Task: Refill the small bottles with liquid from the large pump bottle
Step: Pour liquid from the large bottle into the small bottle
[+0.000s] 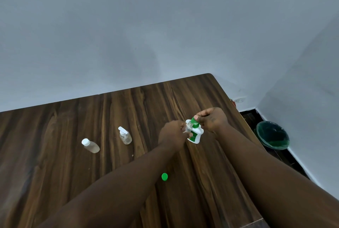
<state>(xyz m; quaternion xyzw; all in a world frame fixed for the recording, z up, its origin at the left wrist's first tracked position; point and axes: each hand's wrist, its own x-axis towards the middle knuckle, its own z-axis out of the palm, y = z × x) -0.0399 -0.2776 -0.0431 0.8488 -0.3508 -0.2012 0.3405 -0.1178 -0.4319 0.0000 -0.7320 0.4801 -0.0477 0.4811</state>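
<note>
Grey walls meet behind a dark wooden table (55, 136), where both hands work near its right edge. The left hand (172, 132) pinches a small clear bottle (188, 128) against the spout of the large pump bottle (196, 135), evidently to catch what comes out. The right hand (212, 119) is curled over the green pump head (194, 121), thumb on top. A green cap (164, 176), probably this bottle's, lies nearer the person. Two more small bottles, a capped bottle (90, 146) and a spray-top bottle (125, 136), stand to the left.

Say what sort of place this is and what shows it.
Probably a plain room in a home or office: a wood-grain table against a bare grey wall, with a lined waste bin beside it.
</note>
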